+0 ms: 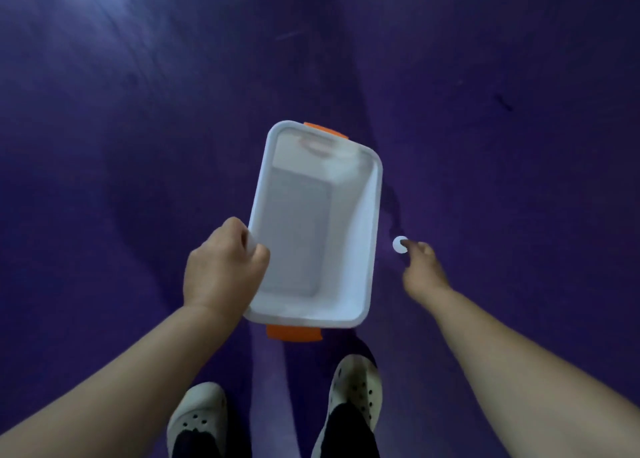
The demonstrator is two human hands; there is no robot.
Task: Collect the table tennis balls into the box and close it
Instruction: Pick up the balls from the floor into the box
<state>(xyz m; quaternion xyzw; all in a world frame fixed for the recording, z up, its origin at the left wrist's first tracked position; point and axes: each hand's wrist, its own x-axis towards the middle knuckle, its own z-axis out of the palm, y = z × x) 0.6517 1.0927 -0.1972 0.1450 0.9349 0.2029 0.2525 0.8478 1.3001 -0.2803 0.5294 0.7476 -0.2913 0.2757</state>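
Observation:
A white plastic box [360, 249] with orange clips at both short ends hangs open above the purple floor; nothing lies inside it. My left hand [221, 267] grips its left rim, fingers curled over the edge. One white table tennis ball [400, 244] sits just right of the box. My right hand [424, 270] reaches down to it, and its fingertips touch the ball's right side. Whether the fingers close round the ball is hidden by blur. No lid is in view.
The purple floor [138, 111] fills the whole view. My two feet in white perforated clogs [356, 388] stand just below the box. A dark scuff mark [504, 101] lies far right on the floor.

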